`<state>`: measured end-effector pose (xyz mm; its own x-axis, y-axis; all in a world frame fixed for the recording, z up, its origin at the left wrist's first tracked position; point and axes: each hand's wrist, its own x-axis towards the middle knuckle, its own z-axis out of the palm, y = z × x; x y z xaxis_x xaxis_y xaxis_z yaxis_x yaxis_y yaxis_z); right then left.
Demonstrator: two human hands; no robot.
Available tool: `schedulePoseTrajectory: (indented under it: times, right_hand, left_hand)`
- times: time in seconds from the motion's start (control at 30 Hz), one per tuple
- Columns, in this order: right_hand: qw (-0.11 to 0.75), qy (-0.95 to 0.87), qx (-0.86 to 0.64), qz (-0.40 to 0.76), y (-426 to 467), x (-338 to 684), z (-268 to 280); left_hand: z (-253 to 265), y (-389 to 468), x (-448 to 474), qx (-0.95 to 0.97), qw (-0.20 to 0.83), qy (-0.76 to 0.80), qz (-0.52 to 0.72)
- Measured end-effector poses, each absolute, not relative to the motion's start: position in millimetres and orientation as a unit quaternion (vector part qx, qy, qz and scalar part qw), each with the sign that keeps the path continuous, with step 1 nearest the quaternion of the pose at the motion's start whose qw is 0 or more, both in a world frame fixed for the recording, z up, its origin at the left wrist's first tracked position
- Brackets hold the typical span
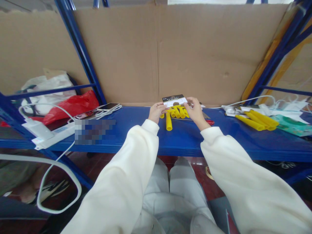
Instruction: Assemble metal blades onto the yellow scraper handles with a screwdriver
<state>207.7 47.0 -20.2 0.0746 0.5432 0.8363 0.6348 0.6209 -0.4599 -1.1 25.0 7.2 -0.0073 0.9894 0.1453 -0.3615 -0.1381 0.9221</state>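
Note:
Both my hands hold a black-and-white printed card point(174, 100) above the back part of the blue table. My left hand point(156, 111) grips its left edge with the fingers closed. My right hand point(194, 110) pinches the right edge. Under and in front of the card lie several yellow tapered tubes point(182, 113), partly hidden by the card and my fingers. One yellow tube point(169, 123) points toward me, its round open end facing the front edge. A red object point(210, 122) lies just right of my right wrist.
On the right of the blue table point(136, 130) lie more yellow tubes point(259, 120) beside a green packet point(290, 125). A white power strip point(58, 133) with cables and a phone point(109, 106) are at left. Blue shelf posts point(80, 48) and a cardboard wall point(195, 52) enclose the back.

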Motion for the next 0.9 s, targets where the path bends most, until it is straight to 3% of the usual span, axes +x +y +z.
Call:
schedulePoseTrajectory:
  times: [0.33, 0.6, 0.9]
  right_hand:
    - [0.599, -0.628, -0.481, 0.122, 43, 208, -16]
    - [0.636, -0.586, -0.473, 0.169, 38, 208, -13]
    - [0.641, -0.574, -0.488, 0.147, 44, 213, -17]
  left_hand:
    - [4, 28, -2, 0.475, 0.514, 0.399, 0.593]
    - [-9, 34, -5, 0.550, 0.361, 0.597, 0.459]
    - [-5, 24, 3, 0.577, 0.444, 0.575, 0.373]
